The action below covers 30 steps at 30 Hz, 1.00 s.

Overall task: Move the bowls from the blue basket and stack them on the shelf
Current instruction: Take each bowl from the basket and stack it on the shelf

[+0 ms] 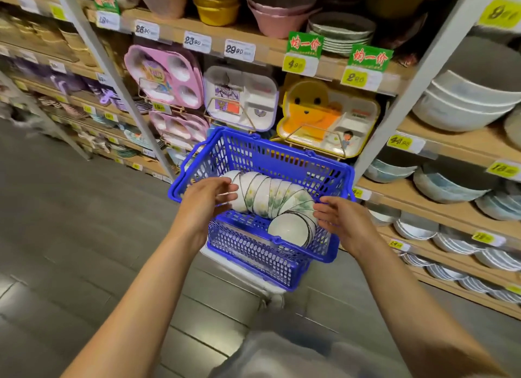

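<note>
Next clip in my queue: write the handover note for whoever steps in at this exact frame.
Left hand: open, fingers against the left end of the bowls.
Right hand: open, fingers at the row's right end; no firm grip visible.
Bowls: one nested row lying on its side inside the blue basket, in front of the shelf.
Done: hands placed at both ends.
Left: lift the bowls out and stack them on the shelf.

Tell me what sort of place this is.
Most likely a housewares shop aisle: price tags line the wooden shelves, stacked white bowls and children's divided plates are on display, and a blue shopping basket holds a row of nested bowls.
</note>
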{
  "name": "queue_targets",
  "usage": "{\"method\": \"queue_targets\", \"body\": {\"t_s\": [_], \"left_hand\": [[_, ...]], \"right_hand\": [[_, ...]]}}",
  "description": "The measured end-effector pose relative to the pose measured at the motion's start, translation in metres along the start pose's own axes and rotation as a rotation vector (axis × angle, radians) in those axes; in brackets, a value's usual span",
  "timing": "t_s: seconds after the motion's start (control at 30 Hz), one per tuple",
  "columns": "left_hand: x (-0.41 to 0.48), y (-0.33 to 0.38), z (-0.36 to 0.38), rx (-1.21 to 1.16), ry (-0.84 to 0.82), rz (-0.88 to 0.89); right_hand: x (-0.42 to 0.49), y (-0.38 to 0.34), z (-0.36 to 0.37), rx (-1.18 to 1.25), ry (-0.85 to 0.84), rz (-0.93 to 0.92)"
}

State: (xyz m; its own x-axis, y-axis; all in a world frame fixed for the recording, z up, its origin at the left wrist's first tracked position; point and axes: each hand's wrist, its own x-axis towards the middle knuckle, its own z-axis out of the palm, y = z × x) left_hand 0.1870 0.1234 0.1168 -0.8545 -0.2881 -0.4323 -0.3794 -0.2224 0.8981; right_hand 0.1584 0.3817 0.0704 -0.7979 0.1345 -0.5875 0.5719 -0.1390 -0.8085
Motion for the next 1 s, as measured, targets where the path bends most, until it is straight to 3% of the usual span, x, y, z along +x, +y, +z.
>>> {"method": "queue_targets", "body": {"t_s": [0.4,0.63,0.8,1.0], "left_hand": [[0.120,0.025,0.036,0.226,-0.107,-0.047],[0.180,-0.011,0.073,0.444,-0.265,-0.201],[0.219,-0.055,0.090,0.693,-0.392,-0.271],[0.244,-0.116,0.102,1.146,-0.700,-0.253]], "right_hand": [[0.113,0.003,0.034,-0.040,-0.047,0.158],[0.138,0.036,0.041,-0.152,0.059,0.282],[0.147,0.076,0.039,-0.484,0.168,0.306],[0.155,0.113,0.040,-0.828,0.208,0.446]]}}
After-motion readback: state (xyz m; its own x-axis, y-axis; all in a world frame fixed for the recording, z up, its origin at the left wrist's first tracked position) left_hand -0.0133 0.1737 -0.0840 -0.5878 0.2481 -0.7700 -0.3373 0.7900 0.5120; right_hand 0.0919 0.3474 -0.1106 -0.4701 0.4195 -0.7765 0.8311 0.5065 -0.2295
